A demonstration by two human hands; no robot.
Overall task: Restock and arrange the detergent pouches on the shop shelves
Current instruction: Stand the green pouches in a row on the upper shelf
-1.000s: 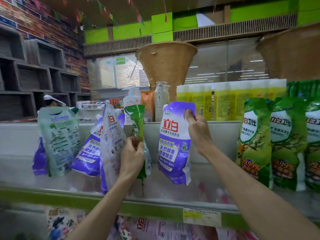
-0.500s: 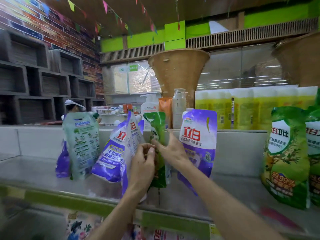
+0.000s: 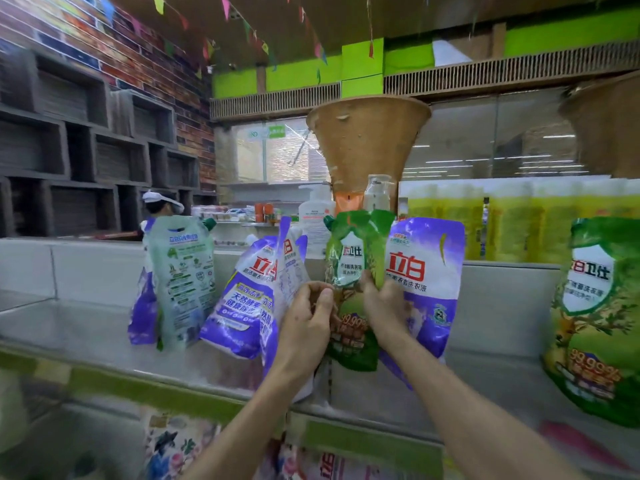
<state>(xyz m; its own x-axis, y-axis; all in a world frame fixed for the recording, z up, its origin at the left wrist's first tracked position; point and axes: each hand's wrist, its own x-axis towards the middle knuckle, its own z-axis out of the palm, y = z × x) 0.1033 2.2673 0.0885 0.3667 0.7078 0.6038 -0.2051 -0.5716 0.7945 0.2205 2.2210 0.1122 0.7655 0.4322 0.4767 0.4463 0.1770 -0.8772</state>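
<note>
Presently my left hand (image 3: 306,320) pinches the left edge of the green pouch (image 3: 353,258), and my right hand (image 3: 384,306) has its fingers curled round the right side. The pouch is upright (label facing me) at the shelf (image 3: 86,327), partly in front of a purple pouch (image 3: 427,271).

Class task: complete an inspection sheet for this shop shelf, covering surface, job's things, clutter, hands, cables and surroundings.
Surface: grey shelf, green front edge.
Job's things: green pouch held upright; purple pouch behind it; leaning purple pouch at left.
Clutter: pump bottle behind the shelf's back wall.
Hands: left hand and right hand both grip the green pouch.
Cables: nothing seen.
Surroundings: brick wall, bunting, person in white cap.
</note>
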